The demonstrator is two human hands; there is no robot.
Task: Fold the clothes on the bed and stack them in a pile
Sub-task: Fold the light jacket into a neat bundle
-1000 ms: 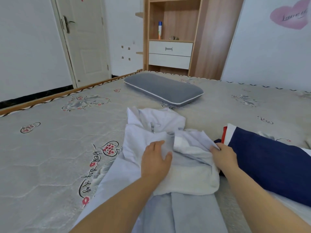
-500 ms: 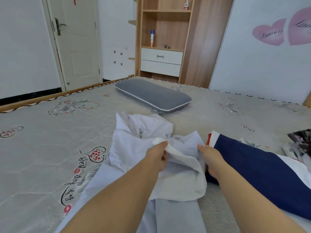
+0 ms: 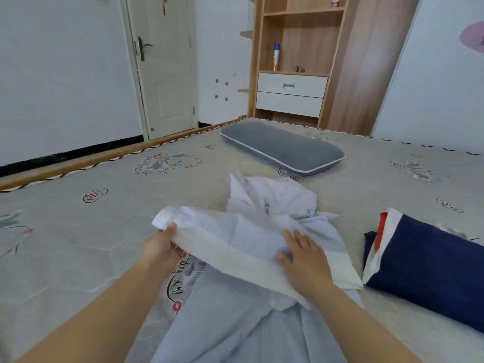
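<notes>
Left hand [image 3: 163,246] grips cuffed end of pale lilac crumpled cotton shirt [image 3: 262,231], sleeve drawn out left of shirt body. Right hand [image 3: 305,258] lies flat, fingers straight, pressing shirt middle on patterned grey mattress [image 3: 78,231]. Navy folded garment with red-white trim [image 3: 429,265] lies right of shirt.

Risk: bunched collar past right hand may skew fold. No containers near shirt.

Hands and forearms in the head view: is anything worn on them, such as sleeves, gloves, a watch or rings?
Nothing shows. The left hand and right hand are bare, with no gloves, rings or markings visible. Both forearms are uncovered down to the bottom edge of the frame; no sleeve, watch or band appears.
</notes>
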